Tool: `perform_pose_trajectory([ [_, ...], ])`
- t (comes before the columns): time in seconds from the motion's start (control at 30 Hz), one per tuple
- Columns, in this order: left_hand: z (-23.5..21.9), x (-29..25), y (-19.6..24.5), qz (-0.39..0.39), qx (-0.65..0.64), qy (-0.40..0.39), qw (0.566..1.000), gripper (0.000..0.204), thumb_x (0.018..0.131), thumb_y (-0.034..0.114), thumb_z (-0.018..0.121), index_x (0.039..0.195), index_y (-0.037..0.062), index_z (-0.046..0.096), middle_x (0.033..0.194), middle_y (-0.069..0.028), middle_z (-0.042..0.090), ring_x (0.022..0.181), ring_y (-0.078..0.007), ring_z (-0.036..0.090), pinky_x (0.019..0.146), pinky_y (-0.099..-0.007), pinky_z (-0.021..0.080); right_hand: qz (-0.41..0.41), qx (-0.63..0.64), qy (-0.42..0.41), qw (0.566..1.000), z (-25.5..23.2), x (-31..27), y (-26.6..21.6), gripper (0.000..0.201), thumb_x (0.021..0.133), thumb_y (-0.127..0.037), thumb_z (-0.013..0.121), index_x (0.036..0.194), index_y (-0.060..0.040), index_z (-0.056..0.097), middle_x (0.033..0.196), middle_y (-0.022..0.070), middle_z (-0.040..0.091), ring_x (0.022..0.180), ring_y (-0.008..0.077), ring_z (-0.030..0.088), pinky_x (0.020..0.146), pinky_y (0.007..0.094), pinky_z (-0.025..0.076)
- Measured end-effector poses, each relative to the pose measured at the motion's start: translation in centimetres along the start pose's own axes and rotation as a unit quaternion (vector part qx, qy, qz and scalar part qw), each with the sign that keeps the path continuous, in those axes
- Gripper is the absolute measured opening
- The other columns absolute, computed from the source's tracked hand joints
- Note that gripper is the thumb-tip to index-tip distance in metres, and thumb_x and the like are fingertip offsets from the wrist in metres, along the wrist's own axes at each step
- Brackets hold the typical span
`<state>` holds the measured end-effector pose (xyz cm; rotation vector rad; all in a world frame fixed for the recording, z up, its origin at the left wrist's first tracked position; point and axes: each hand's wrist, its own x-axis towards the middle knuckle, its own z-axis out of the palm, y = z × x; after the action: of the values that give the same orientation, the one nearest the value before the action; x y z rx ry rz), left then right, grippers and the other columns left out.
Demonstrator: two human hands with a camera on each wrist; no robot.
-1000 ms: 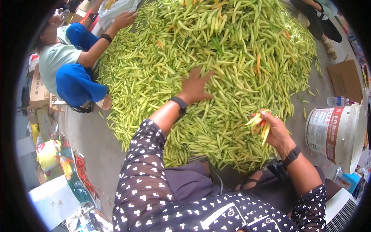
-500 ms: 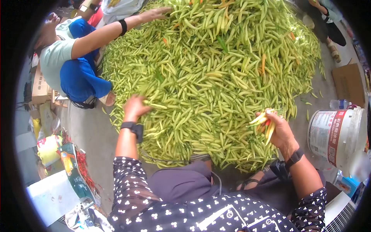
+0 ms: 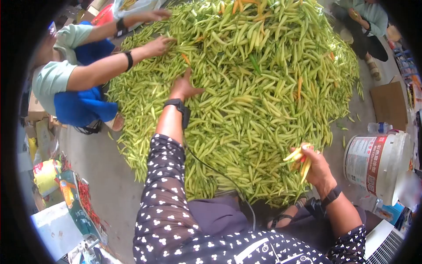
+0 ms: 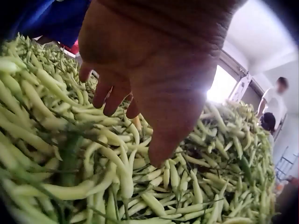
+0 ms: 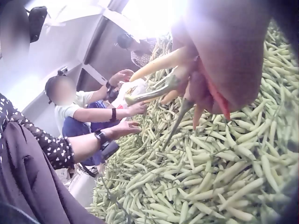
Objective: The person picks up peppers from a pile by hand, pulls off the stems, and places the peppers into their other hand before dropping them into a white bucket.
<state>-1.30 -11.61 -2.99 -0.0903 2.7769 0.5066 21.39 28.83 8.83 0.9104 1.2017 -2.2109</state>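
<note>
A large heap of pale green-yellow peppers [image 3: 246, 105] covers the floor in the head view. My left hand [image 3: 185, 86] is over the heap's left part with thumb and fingers spread, just below an orange pepper [image 3: 185, 58]. In the left wrist view the left hand [image 4: 154, 70] has its fingers pointing down at the peppers [image 4: 159, 200], and it holds nothing. My right hand [image 3: 317, 168], at the heap's lower right, grips several yellow and orange peppers [image 3: 304, 169]. The right wrist view shows the right hand [image 5: 229, 56] curled round them, a red pepper [image 5: 216, 91] among them.
Another person [image 3: 66, 79] crouches at the left, both hands over the heap. A second person [image 3: 367, 26] is at the upper right. A white bucket [image 3: 378, 165], a cardboard box [image 3: 390, 105] and a plastic bottle [image 3: 379, 128] stand at the right. A cable runs beside my left arm.
My left hand swept left and toward me, then reached forward to the upper left. The right hand keeps its peppers, slightly lower in view. The crouching person now has both hands over the heap.
</note>
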Motion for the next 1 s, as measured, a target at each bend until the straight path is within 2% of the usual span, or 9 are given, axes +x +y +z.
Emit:
perform_pose_trajectory([
  [0.13, 0.6, 0.4, 2.5, -0.088, 0.108, 0.036, 0.99, 0.115, 0.055, 0.056, 0.075, 0.142, 0.0287, 0.005, 0.139, -0.0275, 0.023, 0.112, -0.0445, 0.046, 0.094, -0.0455, 0.038, 0.012, 0.01, 0.026, 1.0, -0.9, -0.7, 0.0, 0.01, 0.085, -0.015, 0.055, 0.091, -0.0065, 0.053, 0.092, 0.015, 0.061, 0.071, 0.0169, 0.059, 0.058, 0.0291, 0.051],
  [0.33, 1.5, -2.8, 4.2, 0.027, 0.057, -0.026, 0.998, 0.102, 0.061, 0.038, 0.073, 0.142, 0.022, 0.012, 0.109, -0.0224, 0.058, 0.096, -0.0354, 0.058, 0.084, -0.0419, 0.046, 0.02, 0.022, 0.039, 0.999, -0.7, -0.2, -0.2, 0.012, 0.084, -0.015, 0.056, 0.092, -0.0064, 0.052, 0.095, 0.0139, 0.06, 0.07, 0.0145, 0.057, 0.059, 0.0273, 0.049],
  [0.4, 1.4, -5.3, 5.3, 0.034, -0.072, -0.134, 0.988, 0.093, 0.062, 0.026, 0.074, 0.14, 0.0172, 0.023, 0.116, -0.0221, 0.054, 0.106, -0.035, 0.053, 0.089, -0.0389, 0.043, 0.032, 0.016, 0.034, 0.999, -0.8, 0.4, -0.4, 0.012, 0.084, -0.015, 0.056, 0.092, -0.0063, 0.052, 0.094, 0.0142, 0.06, 0.069, 0.0149, 0.057, 0.059, 0.0277, 0.05],
  [0.57, 1.2, -13.7, 9.1, 0.246, -0.048, -0.222, 0.942, 0.081, 0.061, 0.024, 0.074, 0.133, 0.0121, 0.038, 0.122, -0.0188, 0.052, 0.109, -0.0298, 0.052, 0.091, -0.0363, 0.043, 0.009, 0.008, -0.013, 1.0, -0.7, 1.0, -0.3, 0.012, 0.085, -0.016, 0.056, 0.091, -0.0058, 0.053, 0.093, 0.016, 0.061, 0.071, 0.0168, 0.059, 0.059, 0.0271, 0.051],
  [0.63, -1.2, -15.7, 11.1, 0.335, 0.052, -0.381, 0.86, 0.07, 0.062, 0.026, 0.075, 0.125, 0.0096, 0.049, 0.12, -0.0166, 0.054, 0.102, -0.0263, 0.057, 0.088, -0.035, 0.045, 0.008, 0.011, -0.02, 1.0, -0.8, 1.0, -0.3, 0.012, 0.085, -0.016, 0.056, 0.091, -0.0057, 0.053, 0.093, 0.0163, 0.061, 0.072, 0.0171, 0.06, 0.059, 0.0272, 0.051],
  [0.73, -3.6, -15.1, 10.5, 0.278, -0.126, -0.465, 0.831, 0.055, 0.066, 0.028, 0.075, 0.114, 0.0075, 0.059, 0.118, -0.0138, 0.056, 0.092, -0.0219, 0.061, 0.08, -0.0335, 0.048, 0.004, 0.013, -0.026, 1.0, -0.8, 0.8, -0.6, 0.013, 0.085, -0.016, 0.056, 0.091, -0.0056, 0.053, 0.094, 0.0164, 0.061, 0.074, 0.0175, 0.06, 0.06, 0.0276, 0.051],
  [0.8, -3.7, -12.5, 9.0, 0.2, -0.173, -0.326, 0.908, 0.033, 0.072, 0.024, 0.069, 0.099, 0.0042, 0.066, 0.099, -0.0097, 0.065, 0.082, -0.0176, 0.062, 0.071, -0.0292, 0.049, 0.013, -0.019, -0.067, 0.997, -1.6, 0.8, -0.6, 0.013, 0.084, -0.02, 0.056, 0.093, -0.0118, 0.052, 0.099, 0.0111, 0.06, 0.086, 0.0186, 0.058, 0.073, 0.0335, 0.049],
  [0.87, -1.8, -8.8, 7.3, 0.163, -0.141, -0.043, 0.976, 0.021, 0.074, 0.021, 0.063, 0.088, 0.0061, 0.069, 0.084, -0.0132, 0.066, 0.076, -0.0233, 0.064, 0.071, -0.0324, 0.049, 0.006, -0.002, -0.051, 0.999, -1.0, 0.2, -0.6, 0.013, 0.084, -0.018, 0.057, 0.092, -0.0086, 0.053, 0.097, 0.0138, 0.061, 0.081, 0.0184, 0.059, 0.067, 0.0309, 0.05],
  [1.0, 1.3, -3.1, 6.1, 0.227, 0.013, 0.187, 0.956, 0.025, 0.078, 0.009, 0.051, 0.1, 0.0096, 0.064, 0.098, -0.0138, 0.063, 0.088, -0.0302, 0.061, 0.074, -0.0396, 0.049, 0.002, -0.029, -0.06, 0.998, -2.4, 0.1, -0.5, 0.015, 0.084, -0.02, 0.057, 0.095, -0.0109, 0.052, 0.099, 0.0116, 0.06, 0.087, 0.0193, 0.058, 0.075, 0.0347, 0.049],
])
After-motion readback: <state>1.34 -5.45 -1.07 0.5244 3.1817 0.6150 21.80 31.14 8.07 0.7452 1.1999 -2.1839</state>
